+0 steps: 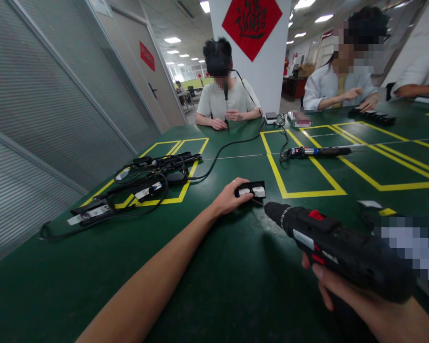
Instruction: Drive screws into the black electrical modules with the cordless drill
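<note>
My right hand point(329, 281) is wrapped round the grip of a black and red power drill point(318, 233). The drill's chuck points left, and a thin bit reaches toward a small black part with white pieces point(256, 189). My left hand point(235, 196) grips that part from its left side at the middle of the table. Whether the bit's tip touches the part I cannot tell. The drill hides most of my right fingers and its own handle.
Black power strips with cables point(157, 178) lie on the left of the green table point(207, 267). A black pen-like tool point(321, 151) rests at the right among yellow tape frames point(314, 194). Across the table, a person point(232, 97) holds a screwdriver; another person point(343, 90) sits farther right.
</note>
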Demonstrator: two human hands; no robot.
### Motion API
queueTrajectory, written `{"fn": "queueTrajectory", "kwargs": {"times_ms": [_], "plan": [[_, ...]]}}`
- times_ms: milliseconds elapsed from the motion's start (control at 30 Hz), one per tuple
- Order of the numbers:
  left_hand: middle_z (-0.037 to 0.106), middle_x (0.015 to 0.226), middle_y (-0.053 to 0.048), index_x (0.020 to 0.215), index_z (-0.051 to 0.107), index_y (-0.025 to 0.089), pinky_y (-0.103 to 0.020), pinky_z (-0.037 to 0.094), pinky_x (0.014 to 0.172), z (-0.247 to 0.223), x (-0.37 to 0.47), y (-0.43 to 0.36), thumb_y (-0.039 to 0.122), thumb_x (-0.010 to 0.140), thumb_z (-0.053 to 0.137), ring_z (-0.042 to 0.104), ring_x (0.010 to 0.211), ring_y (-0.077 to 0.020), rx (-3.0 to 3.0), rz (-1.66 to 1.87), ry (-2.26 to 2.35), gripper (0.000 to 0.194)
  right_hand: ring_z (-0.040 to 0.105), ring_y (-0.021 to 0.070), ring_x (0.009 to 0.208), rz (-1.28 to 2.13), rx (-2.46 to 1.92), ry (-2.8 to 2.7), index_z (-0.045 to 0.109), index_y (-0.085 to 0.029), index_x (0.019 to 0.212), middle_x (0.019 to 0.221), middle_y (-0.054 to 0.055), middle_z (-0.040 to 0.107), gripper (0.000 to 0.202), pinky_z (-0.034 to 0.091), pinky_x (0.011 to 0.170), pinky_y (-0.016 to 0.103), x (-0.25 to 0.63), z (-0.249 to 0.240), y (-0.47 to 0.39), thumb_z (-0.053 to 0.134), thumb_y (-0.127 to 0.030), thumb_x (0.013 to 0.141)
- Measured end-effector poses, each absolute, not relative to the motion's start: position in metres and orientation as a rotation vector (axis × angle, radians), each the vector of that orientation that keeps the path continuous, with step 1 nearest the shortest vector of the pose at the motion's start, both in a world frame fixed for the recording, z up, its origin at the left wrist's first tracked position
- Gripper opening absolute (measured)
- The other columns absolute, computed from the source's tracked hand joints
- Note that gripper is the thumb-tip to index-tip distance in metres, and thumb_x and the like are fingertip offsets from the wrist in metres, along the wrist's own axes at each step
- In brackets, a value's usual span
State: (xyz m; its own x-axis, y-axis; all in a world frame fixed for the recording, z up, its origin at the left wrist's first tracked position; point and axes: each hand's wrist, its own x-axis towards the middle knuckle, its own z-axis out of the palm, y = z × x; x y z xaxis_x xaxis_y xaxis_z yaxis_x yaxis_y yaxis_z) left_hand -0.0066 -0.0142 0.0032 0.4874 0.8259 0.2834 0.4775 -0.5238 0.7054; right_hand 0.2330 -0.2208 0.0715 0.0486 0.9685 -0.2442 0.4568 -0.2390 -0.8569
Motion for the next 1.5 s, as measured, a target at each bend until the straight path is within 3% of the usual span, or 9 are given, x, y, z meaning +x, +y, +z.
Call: {"fn": "queueTrajectory", "kwargs": {"times_ms": [267, 433, 533, 733, 867, 1033, 1100, 1267, 1500], "plan": [[0.058, 0.113, -0.007, 0.115, 0.056, 0.019, -0.039, 0.043, 0.095, 0.003, -0.006, -0.014, 0.043, 0.079, 0.059, 0.055, 0.105, -0.0236, 2.184, 0.819, 1.080, 0.044, 0.064, 0.0210, 0.046, 1.096, -1.703, -1.429, 0.064, -0.026, 0.081, 0.042, -0.003, 0.060, 0.033, 0.053, 0.054, 0.034, 0.234, 0.060, -0.222, 0.051, -0.056, 0.079], [0.059, 0.110, -0.007, 0.112, 0.058, 0.019, -0.039, 0.043, 0.095, 0.006, -0.006, -0.015, 0.044, 0.080, 0.058, 0.056, 0.102, -0.0228, 2.194, 0.819, 1.043, 0.040, 0.070, 0.0225, 0.071, 1.063, -1.766, -1.591, 0.058, -0.026, 0.050, 0.067, 0.003, 0.072, 0.049, 0.054, 0.069, 0.031, 0.245, 0.066, -0.222, 0.047, -0.063, 0.080], [0.059, 0.109, -0.007, 0.111, 0.058, 0.019, -0.039, 0.043, 0.095, 0.007, -0.005, -0.015, 0.043, 0.080, 0.058, 0.056, 0.102, -0.0229, 2.191, 0.827, 1.040, 0.039, 0.070, 0.0240, 0.080, 1.121, -1.721, -1.636, 0.060, -0.027, 0.050, 0.063, 0.003, 0.070, 0.049, 0.054, 0.072, 0.030, 0.248, 0.068, -0.222, 0.047, -0.062, 0.081], [0.059, 0.111, -0.007, 0.112, 0.058, 0.019, -0.039, 0.042, 0.096, 0.006, -0.004, -0.015, 0.042, 0.080, 0.057, 0.056, 0.104, -0.0235, 2.187, 0.827, 1.062, 0.039, 0.063, 0.0195, 0.045, 1.134, -1.656, -1.470, 0.067, -0.025, 0.087, 0.042, -0.005, 0.059, 0.034, 0.054, 0.059, 0.035, 0.238, 0.062, -0.219, 0.052, -0.054, 0.081], [0.059, 0.111, -0.008, 0.112, 0.058, 0.018, -0.038, 0.043, 0.094, 0.006, -0.005, -0.015, 0.043, 0.081, 0.057, 0.056, 0.104, -0.0233, 2.187, 0.832, 1.073, 0.040, 0.062, 0.0183, 0.041, 1.125, -1.626, -1.392, 0.067, -0.024, 0.087, 0.041, -0.005, 0.058, 0.031, 0.051, 0.047, 0.031, 0.235, 0.054, -0.218, 0.055, -0.051, 0.079], [0.059, 0.111, -0.008, 0.112, 0.057, 0.018, -0.037, 0.043, 0.095, 0.005, -0.004, -0.015, 0.044, 0.081, 0.056, 0.056, 0.104, -0.0232, 2.185, 0.828, 1.085, 0.041, 0.062, 0.0197, 0.042, 1.106, -1.675, -1.427, 0.063, -0.025, 0.083, 0.038, -0.006, 0.056, 0.032, 0.051, 0.051, 0.033, 0.233, 0.059, -0.219, 0.051, -0.054, 0.080], [0.059, 0.111, -0.008, 0.112, 0.058, 0.018, -0.038, 0.043, 0.096, 0.006, -0.004, -0.015, 0.044, 0.081, 0.056, 0.056, 0.105, -0.0234, 2.189, 0.823, 1.089, 0.040, 0.063, 0.0195, 0.046, 1.087, -1.714, -1.450, 0.062, -0.026, 0.083, 0.043, -0.004, 0.061, 0.034, 0.052, 0.057, 0.033, 0.233, 0.065, -0.221, 0.049, -0.057, 0.079], [0.059, 0.111, -0.008, 0.111, 0.058, 0.018, -0.037, 0.043, 0.095, 0.009, -0.005, -0.015, 0.044, 0.081, 0.056, 0.056, 0.103, -0.0226, 2.210, 0.800, 1.084, 0.040, 0.070, 0.0230, 0.072, 1.040, -1.817, -1.509, 0.057, -0.027, 0.050, 0.063, 0.002, 0.072, 0.045, 0.053, 0.063, 0.028, 0.237, 0.071, -0.225, 0.047, -0.061, 0.078], [0.059, 0.111, -0.007, 0.111, 0.058, 0.019, -0.036, 0.044, 0.094, 0.008, -0.006, -0.014, 0.045, 0.081, 0.056, 0.056, 0.103, -0.0220, 2.213, 0.819, 1.070, 0.040, 0.072, 0.0246, 0.086, 1.094, -1.706, -1.640, 0.059, -0.027, 0.049, 0.084, 0.004, 0.078, 0.049, 0.057, 0.068, 0.028, 0.249, 0.064, -0.218, 0.044, -0.060, 0.083]]}}
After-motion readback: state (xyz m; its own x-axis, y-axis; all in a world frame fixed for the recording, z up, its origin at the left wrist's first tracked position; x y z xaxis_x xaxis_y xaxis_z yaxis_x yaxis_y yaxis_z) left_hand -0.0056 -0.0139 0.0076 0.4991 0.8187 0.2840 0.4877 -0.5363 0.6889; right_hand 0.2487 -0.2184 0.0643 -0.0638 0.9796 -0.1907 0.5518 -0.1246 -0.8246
